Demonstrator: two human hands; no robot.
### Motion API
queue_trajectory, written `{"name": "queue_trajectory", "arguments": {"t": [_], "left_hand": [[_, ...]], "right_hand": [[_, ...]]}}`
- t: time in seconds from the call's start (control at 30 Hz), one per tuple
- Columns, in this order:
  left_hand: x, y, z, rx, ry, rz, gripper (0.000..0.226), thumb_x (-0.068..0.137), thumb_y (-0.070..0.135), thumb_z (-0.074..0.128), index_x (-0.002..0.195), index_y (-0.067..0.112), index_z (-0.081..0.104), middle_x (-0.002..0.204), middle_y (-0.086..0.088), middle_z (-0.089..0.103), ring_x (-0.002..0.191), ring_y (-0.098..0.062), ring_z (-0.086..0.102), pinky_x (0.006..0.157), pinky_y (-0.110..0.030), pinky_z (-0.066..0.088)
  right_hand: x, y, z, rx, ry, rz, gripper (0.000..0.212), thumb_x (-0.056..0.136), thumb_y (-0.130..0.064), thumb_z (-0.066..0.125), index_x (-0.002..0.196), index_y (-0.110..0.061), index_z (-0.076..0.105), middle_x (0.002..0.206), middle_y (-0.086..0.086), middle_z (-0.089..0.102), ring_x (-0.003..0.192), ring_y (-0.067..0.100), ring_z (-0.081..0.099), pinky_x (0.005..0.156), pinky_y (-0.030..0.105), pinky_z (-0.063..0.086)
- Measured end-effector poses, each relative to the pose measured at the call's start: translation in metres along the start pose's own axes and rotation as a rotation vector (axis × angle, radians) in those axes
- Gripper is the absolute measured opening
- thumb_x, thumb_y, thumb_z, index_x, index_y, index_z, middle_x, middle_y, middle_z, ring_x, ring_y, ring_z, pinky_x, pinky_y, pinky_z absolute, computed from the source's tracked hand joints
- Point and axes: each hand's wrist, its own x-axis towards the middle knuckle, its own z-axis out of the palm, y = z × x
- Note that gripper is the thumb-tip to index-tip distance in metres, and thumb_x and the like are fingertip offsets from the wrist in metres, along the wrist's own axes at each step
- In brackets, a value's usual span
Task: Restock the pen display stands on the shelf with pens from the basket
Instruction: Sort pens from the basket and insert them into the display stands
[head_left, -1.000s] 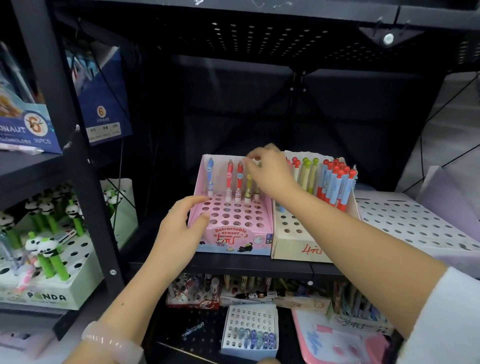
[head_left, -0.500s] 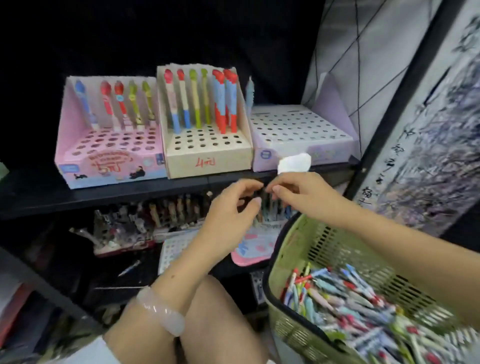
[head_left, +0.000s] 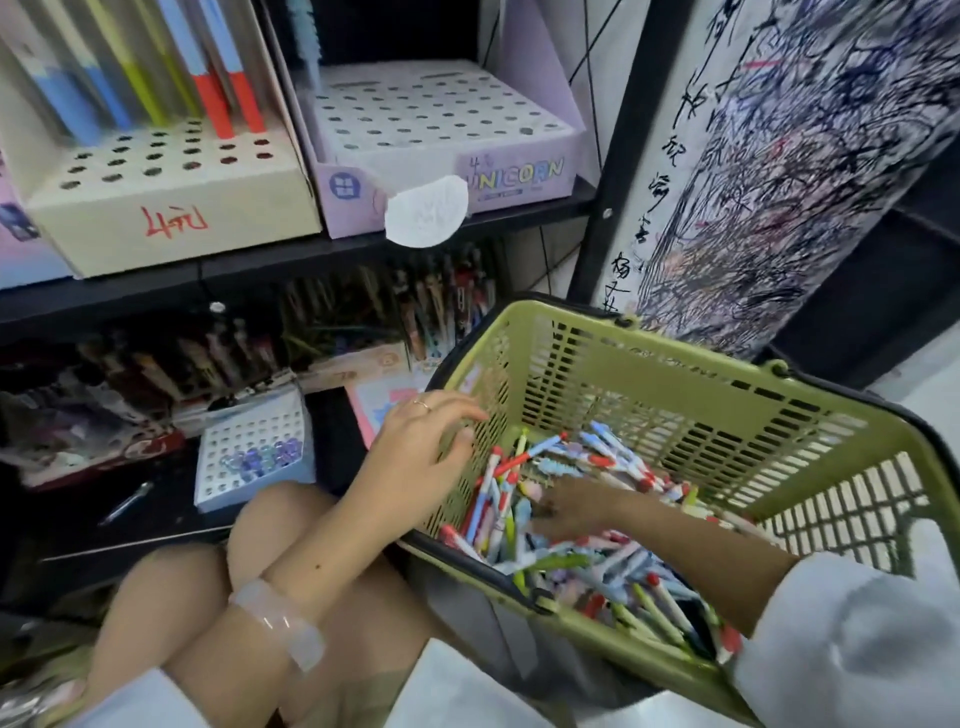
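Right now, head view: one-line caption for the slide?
Right hand reaches into the loose pens in the green basket while the left hand rests on its near wall, below the shelf's display stands.

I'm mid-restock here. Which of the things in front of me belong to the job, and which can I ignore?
Belongs to the job:
green basket
loose pens in it
right hand among them
left hand at the basket's wall
cream stand
purple Unicorn stand

Just lying about:
white holed box on the lower shelf
scribbled test paper
white tag
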Motion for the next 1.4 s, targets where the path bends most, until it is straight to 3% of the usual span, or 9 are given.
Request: {"name": "queue_trajectory", "arguments": {"t": [0.17, 0.53, 0.63, 0.83, 1.0, 1.17, 1.23, 1.33, 1.4], "left_hand": [[0.0, 0.0, 0.002, 0.031, 0.011, 0.016, 0.021, 0.091, 0.01, 0.053, 0.103, 0.019, 0.067, 0.104, 0.02, 0.053, 0.098, 0.003, 0.048, 0.1, -0.029, 0.028], [-0.001, 0.004, 0.001, 0.009, 0.02, -0.011, 0.021, 0.092, 0.011, 0.051, 0.102, 0.02, 0.067, 0.1, 0.019, 0.054, 0.087, 0.005, 0.042, 0.091, -0.025, 0.03], [-0.001, 0.004, 0.001, 0.008, 0.007, -0.025, 0.022, 0.092, 0.011, 0.05, 0.103, 0.019, 0.067, 0.101, 0.017, 0.056, 0.093, -0.002, 0.046, 0.093, -0.03, 0.034], [0.0, 0.006, -0.001, 0.005, -0.027, -0.04, 0.021, 0.092, 0.01, 0.05, 0.103, 0.017, 0.067, 0.106, 0.009, 0.061, 0.092, -0.011, 0.048, 0.092, -0.036, 0.037], [0.002, 0.008, -0.002, 0.021, -0.039, -0.05, 0.022, 0.093, 0.01, 0.048, 0.103, 0.015, 0.067, 0.108, 0.006, 0.06, 0.097, -0.015, 0.051, 0.093, -0.032, 0.037], [0.004, 0.033, 0.005, -0.192, -0.088, -0.169, 0.022, 0.094, 0.024, 0.049, 0.115, 0.028, 0.055, 0.11, 0.013, 0.055, 0.106, -0.001, 0.049, 0.078, -0.012, 0.034], [0.005, 0.047, 0.007, -0.434, -0.238, -0.297, 0.036, 0.092, 0.038, 0.051, 0.127, 0.031, 0.044, 0.116, 0.012, 0.055, 0.103, 0.005, 0.05, 0.075, -0.005, 0.036], [0.008, 0.062, 0.007, -0.745, -0.408, -0.427, 0.061, 0.083, 0.055, 0.053, 0.137, 0.037, 0.03, 0.129, 0.009, 0.052, 0.118, -0.006, 0.051, 0.098, -0.024, 0.04], [0.009, 0.066, 0.003, -0.942, -0.379, -0.47, 0.061, 0.087, 0.043, 0.055, 0.141, 0.033, 0.028, 0.123, 0.008, 0.057, 0.109, -0.004, 0.058, 0.097, -0.027, 0.045]], "right_hand": [[-0.005, -0.01, -0.004, 0.026, -0.19, -0.078, 0.07, 0.092, -0.063, 0.031, 0.139, -0.012, 0.04, 0.151, 0.011, 0.026, 0.138, 0.03, 0.026, 0.106, 0.044, 0.031], [-0.009, -0.03, 0.047, -0.18, 0.151, 0.001, 0.054, 0.086, -0.046, 0.054, 0.126, -0.015, 0.034, 0.115, 0.015, 0.055, 0.108, 0.035, 0.051, 0.106, 0.056, 0.021], [-0.004, -0.031, 0.047, -0.145, 0.175, 0.031, 0.064, 0.085, -0.043, 0.057, 0.134, -0.015, 0.027, 0.115, 0.015, 0.055, 0.105, 0.035, 0.053, 0.099, 0.05, 0.034], [-0.02, -0.006, 0.02, 0.194, 0.113, 0.019, 0.034, 0.085, -0.022, 0.059, 0.113, -0.025, 0.04, 0.078, -0.005, 0.047, 0.066, 0.017, 0.052, 0.047, 0.025, 0.036], [-0.07, 0.024, -0.017, 0.806, 0.304, 0.004, 0.06, 0.087, -0.011, 0.056, 0.138, -0.026, 0.028, 0.122, 0.007, 0.051, 0.103, 0.033, 0.061, 0.082, 0.044, 0.052], [-0.11, -0.001, -0.058, 1.537, 0.507, -0.367, 0.023, 0.089, 0.002, 0.046, 0.101, -0.018, 0.046, 0.073, 0.005, 0.047, 0.044, 0.009, 0.041, 0.043, 0.02, 0.04], [-0.116, -0.023, -0.071, 1.6, 0.563, -0.462, 0.024, 0.09, 0.002, 0.044, 0.1, -0.019, 0.049, 0.073, 0.005, 0.053, 0.044, 0.009, 0.041, 0.042, 0.02, 0.039], [-0.122, -0.059, -0.086, 1.558, 0.636, -0.567, 0.026, 0.09, 0.002, 0.046, 0.102, -0.021, 0.05, 0.078, 0.004, 0.054, 0.045, 0.006, 0.049, 0.044, 0.019, 0.042], [-0.124, -0.078, -0.093, 1.474, 0.688, -0.599, 0.025, 0.091, -0.001, 0.048, 0.102, -0.023, 0.049, 0.088, 0.008, 0.051, 0.054, 0.007, 0.051, 0.053, 0.02, 0.045]]}}
